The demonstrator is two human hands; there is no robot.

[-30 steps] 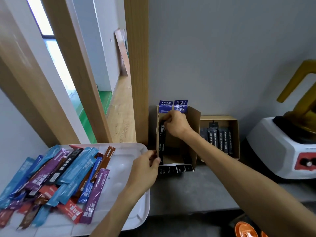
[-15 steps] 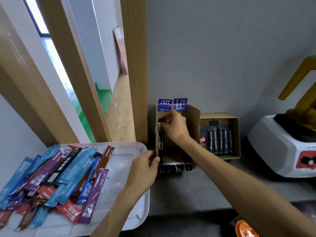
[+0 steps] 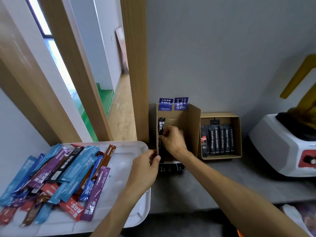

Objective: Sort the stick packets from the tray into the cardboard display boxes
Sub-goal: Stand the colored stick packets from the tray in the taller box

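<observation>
— What lies nearest?
— A white plastic tray (image 3: 124,161) on the grey bench (image 3: 188,189), heaped with glossy foil stick packets (image 3: 71,171); a purple one reads "15g".
— And each grip?
— The left hand (image 3: 145,168) pinches the near left edge of the tall brown cardboard box (image 3: 194,127). The right hand (image 3: 172,142) grips a black stick packet (image 3: 161,125) upright against that box's left wall, its lower end hidden.
— Behind?
— Blue labels (image 3: 165,104), one reading "COFFEE", and beside it a low cardboard box (image 3: 220,115) of black packets.

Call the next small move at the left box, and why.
Probably let go: the right hand pinches the black packet, which stands upright against the inner wall of the left box, while the left hand holds that box's front edge.
</observation>
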